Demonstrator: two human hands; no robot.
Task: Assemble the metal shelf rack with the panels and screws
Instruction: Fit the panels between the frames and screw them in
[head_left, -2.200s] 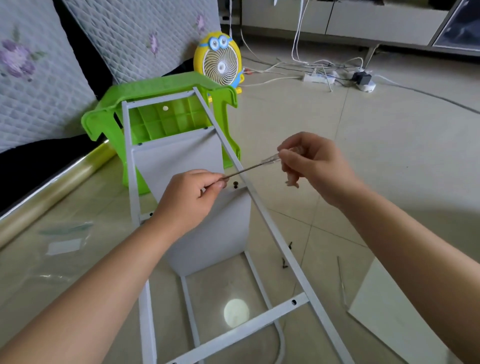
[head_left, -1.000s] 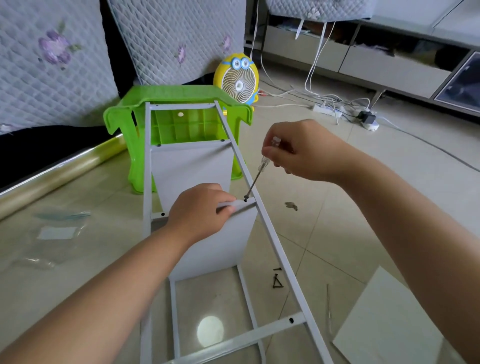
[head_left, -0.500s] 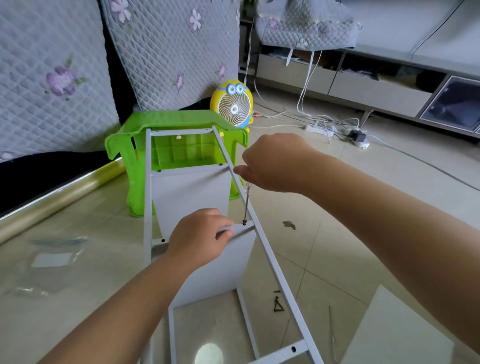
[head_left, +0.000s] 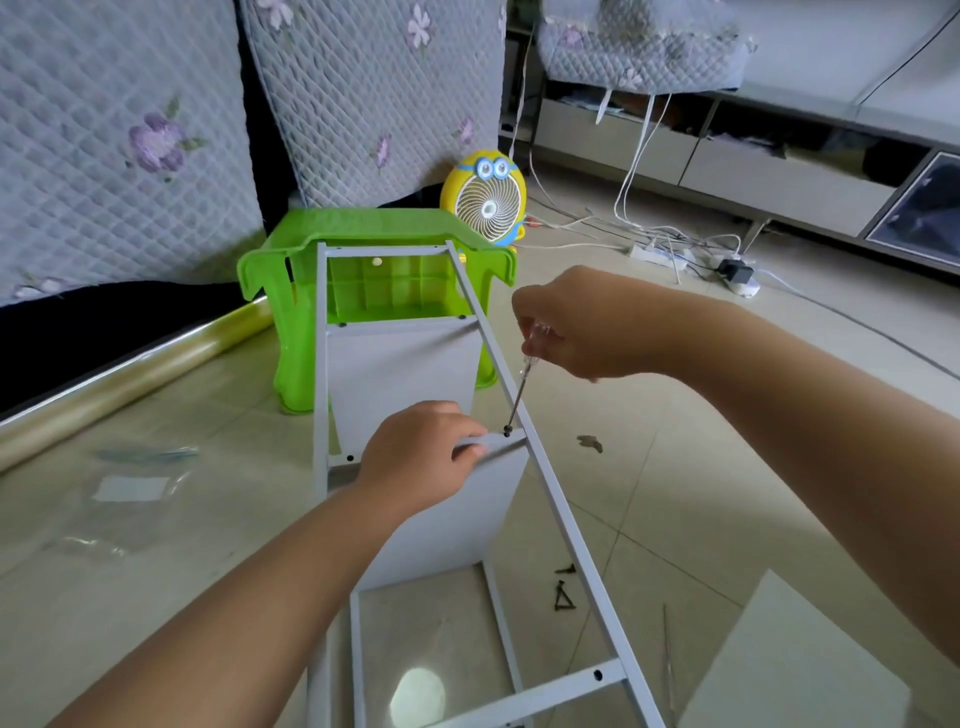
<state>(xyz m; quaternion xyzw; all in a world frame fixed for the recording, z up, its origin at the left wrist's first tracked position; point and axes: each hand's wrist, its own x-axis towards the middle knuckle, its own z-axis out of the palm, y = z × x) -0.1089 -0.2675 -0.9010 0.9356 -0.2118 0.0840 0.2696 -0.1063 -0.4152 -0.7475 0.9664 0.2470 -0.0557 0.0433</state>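
So, spare panel: a flat, pale, matte sheet lying on the glossy floor tiles at the near right; its lower edge is cut off by the picture.
Frame: thin, square, grey painted metal bars with a round hole in the near crossbar. It slopes from the floor up onto the stool, and its near end runs out of view.
Loose screws: a few short dark ones on the tiles just left of the frame's right rail, too small to count surely.
Left hand: fingers are curled over the folded top lip of the panel, gripping it. The palm is hidden.
Panel: smooth grey sheet metal hanging between the two rails, with its lip against the right rail.
Screw: a dark head in the lip, right beside the rail.
Screwdriver: a slim steel shaft, tilted, with its tip on the screw. The clear handle is mostly hidden in the fist.
Right hand: closed round the screwdriver handle from above.
Upper panel: the same grey sheet, fixed higher up between the rails.
Stool: bright green moulded plastic with a ribbed underside, propping up the frame's far end.
Fan: round and yellow with a white grille, partly behind the stool.
Cushions: quilted grey fabric with purple flowers.
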